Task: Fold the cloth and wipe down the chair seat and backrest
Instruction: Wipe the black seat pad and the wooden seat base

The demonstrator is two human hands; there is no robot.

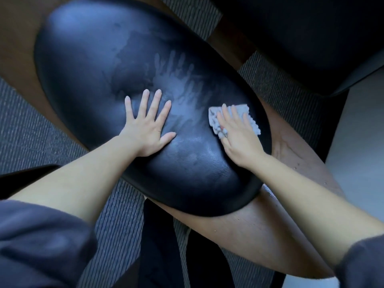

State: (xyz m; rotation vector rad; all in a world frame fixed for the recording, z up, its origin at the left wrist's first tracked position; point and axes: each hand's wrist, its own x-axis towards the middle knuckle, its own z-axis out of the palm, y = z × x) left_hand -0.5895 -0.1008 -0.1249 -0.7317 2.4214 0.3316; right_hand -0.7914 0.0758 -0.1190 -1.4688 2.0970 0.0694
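A black padded chair seat [99,59] fills the middle of the view, on a brown wooden frame [259,229]. Damp streaks and a pale handprint mark its surface. My left hand [148,127] lies flat on the seat with fingers spread, holding nothing. My right hand [236,136] presses a small folded white cloth [251,119] flat against the seat near its right edge; the fingers cover most of the cloth.
A second dark chair or cushion [311,38] stands at the upper right. Grey ribbed carpet [31,132] surrounds the chair. Black chair legs [160,242] reach down toward me. A pale floor strip [357,142] runs along the right.
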